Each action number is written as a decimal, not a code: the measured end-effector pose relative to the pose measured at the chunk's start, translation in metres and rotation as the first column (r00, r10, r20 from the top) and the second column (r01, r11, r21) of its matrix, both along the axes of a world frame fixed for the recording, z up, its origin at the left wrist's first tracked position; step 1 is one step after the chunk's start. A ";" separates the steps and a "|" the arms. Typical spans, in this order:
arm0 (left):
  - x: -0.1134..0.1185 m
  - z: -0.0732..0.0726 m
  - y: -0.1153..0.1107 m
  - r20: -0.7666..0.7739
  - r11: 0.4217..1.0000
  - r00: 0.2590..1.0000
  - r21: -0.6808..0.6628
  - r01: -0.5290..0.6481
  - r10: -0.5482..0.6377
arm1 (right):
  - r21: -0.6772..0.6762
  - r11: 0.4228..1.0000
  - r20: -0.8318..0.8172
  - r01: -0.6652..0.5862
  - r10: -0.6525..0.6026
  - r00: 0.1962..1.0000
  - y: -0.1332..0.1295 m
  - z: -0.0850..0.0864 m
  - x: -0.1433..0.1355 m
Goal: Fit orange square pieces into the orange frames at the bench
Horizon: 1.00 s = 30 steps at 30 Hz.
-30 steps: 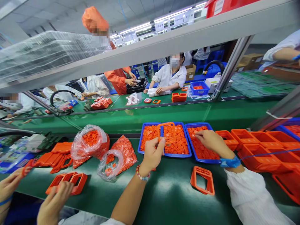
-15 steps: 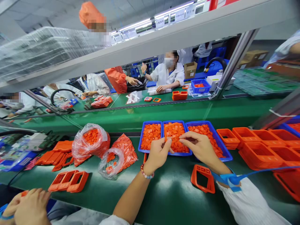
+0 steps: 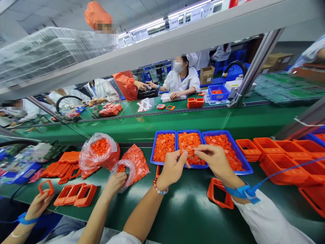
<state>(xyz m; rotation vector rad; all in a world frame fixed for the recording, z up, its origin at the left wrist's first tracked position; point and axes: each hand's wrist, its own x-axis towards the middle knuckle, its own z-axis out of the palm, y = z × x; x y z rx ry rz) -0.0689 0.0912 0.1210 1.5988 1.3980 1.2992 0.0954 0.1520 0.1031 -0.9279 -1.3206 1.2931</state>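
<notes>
My left hand [image 3: 173, 167], wearing a beaded bracelet, is closed on an orange plastic frame [image 3: 180, 144] above the middle blue tray [image 3: 206, 166]. The frame blends with the small orange pieces [image 3: 189, 162] behind it. My right hand [image 3: 214, 158], with a blue wrist strap [image 3: 240, 192], has its thumb and forefinger pinched at the frame's right edge. Whatever is between those fingertips is too small to make out. Below my right wrist, another orange frame [image 3: 230, 203] lies on the green table.
Blue trays [image 3: 151, 159] [image 3: 250, 170] of orange pieces flank the middle one. Stacked orange frames [image 3: 281, 173] stand at right. At left, a co-worker's hand [image 3: 118, 181] reaches into a plastic bag [image 3: 130, 169]; their other hand [image 3: 42, 201] holds a frame [image 3: 51, 188]. A grey beam [image 3: 152, 59] crosses above.
The co-worker's hands at left have parted: one now reaches into the small bag, the other holds up an orange frame. My own hands have barely moved.
</notes>
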 end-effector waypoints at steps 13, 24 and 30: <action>0.001 -0.002 0.000 0.014 0.995 0.997 -0.067 0.080 -0.079 | -0.109 0.985 -0.128 -0.131 0.117 0.985 -0.005 0.003 0.001; 0.003 0.003 -0.002 -0.228 0.998 0.971 -0.030 0.062 -0.067 | -0.163 0.947 -0.022 -0.278 0.278 0.960 0.001 0.011 0.010; 0.004 0.001 -0.002 -0.211 0.998 0.976 -0.050 0.042 -0.051 | -0.142 0.966 -0.027 -0.218 0.217 0.976 -0.002 0.011 0.008</action>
